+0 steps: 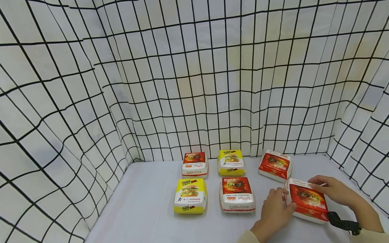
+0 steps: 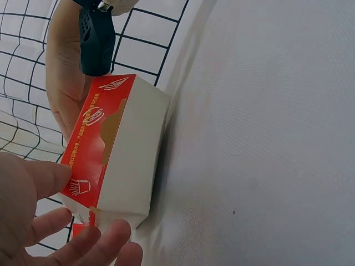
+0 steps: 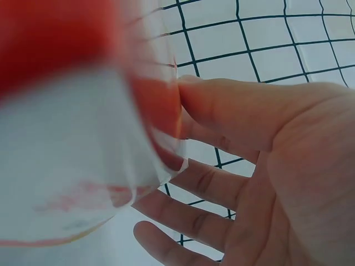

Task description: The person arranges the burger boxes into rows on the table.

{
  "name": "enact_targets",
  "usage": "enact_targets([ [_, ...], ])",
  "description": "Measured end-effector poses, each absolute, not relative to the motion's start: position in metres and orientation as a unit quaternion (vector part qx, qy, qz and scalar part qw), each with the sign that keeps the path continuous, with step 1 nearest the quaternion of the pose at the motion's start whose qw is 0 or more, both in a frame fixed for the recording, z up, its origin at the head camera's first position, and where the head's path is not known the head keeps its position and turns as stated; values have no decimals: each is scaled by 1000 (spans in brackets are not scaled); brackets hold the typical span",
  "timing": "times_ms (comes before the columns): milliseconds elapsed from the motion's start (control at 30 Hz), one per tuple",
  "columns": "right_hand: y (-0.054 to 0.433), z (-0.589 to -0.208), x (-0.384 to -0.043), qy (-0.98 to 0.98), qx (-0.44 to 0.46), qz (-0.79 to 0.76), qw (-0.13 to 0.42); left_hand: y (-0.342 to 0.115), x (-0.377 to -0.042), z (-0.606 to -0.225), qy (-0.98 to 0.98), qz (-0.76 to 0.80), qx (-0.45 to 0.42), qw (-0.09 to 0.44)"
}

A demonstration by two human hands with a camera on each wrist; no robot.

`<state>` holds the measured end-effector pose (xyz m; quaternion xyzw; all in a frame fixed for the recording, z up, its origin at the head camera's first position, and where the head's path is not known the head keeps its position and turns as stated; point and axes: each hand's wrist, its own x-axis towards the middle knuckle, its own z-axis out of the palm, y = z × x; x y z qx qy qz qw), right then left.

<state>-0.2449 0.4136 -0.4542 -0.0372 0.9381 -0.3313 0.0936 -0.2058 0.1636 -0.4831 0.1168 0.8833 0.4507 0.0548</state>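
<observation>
A red and white burger box [image 1: 308, 200] lies at the front right in the head view, turned at an angle, with a burger picture on its lid. My left hand [image 1: 276, 207] grips its left side. In the left wrist view the left thumb [image 2: 52, 176] presses the red panel and the fingers curve round the box's lower corner. From the far right, my right hand [image 1: 332, 190] holds the opposite side. Thumb and fingers of the right hand [image 3: 238, 160] close round the box's edge in the right wrist view, where the box [image 3: 61, 155] looms blurred.
Behind the held box sits another red box [image 1: 275, 165]. Further left stand two yellow boxes [image 1: 231, 162] and two red-and-white boxes [image 1: 237, 195], in two rows on the white table [image 1: 136, 206]. White walls with a black grid [image 1: 194, 84] enclose the back and sides.
</observation>
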Motion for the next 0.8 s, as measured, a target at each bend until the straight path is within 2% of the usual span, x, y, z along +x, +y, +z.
enact_targets([
  [333, 411, -454, -245, 933, -53, -343, 99, 163, -208, -485, 886, 454, 87, 35],
  [800, 408, -452, -243, 929, -56, -346, 116, 160, -207, -483, 889, 451, 65, 55],
])
